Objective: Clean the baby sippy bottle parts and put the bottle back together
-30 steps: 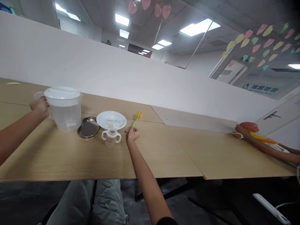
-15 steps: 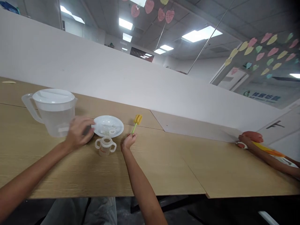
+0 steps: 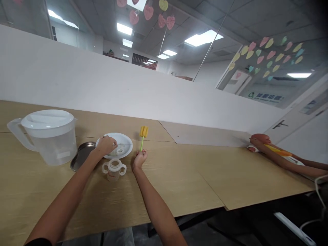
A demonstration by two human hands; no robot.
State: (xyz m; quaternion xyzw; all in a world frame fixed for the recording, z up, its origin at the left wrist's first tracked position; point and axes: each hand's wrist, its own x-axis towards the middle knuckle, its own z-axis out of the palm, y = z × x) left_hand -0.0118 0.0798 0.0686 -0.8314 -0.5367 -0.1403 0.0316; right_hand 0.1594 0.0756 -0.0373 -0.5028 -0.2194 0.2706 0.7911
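My right hand (image 3: 140,158) is closed round the green handle of a bottle brush (image 3: 144,132), whose yellow sponge head points up and away. Over the left part of a white bowl (image 3: 129,150) is my left hand (image 3: 106,145), fingers curled down; what they grip, if anything, is hidden. Small clear and white parts (image 3: 120,150) lie in the bowl. In front of it stands an open baby bottle (image 3: 113,172) with two side handles. A metal kidney-shaped tray (image 3: 81,156) sits left of the bowl, partly behind my left forearm.
A large lidded plastic pitcher (image 3: 55,143) stands at the left. A white wall (image 3: 143,92) runs along the table's back edge. Far right, another person's arms (image 3: 279,158) reach to a baby doll (image 3: 261,138) lying on the table (image 3: 184,181).
My left hand has let go of the pitcher's handle and moved right, over the tray, to the bowl. My right hand keeps the brush, now held more upright. The camera view has shifted.
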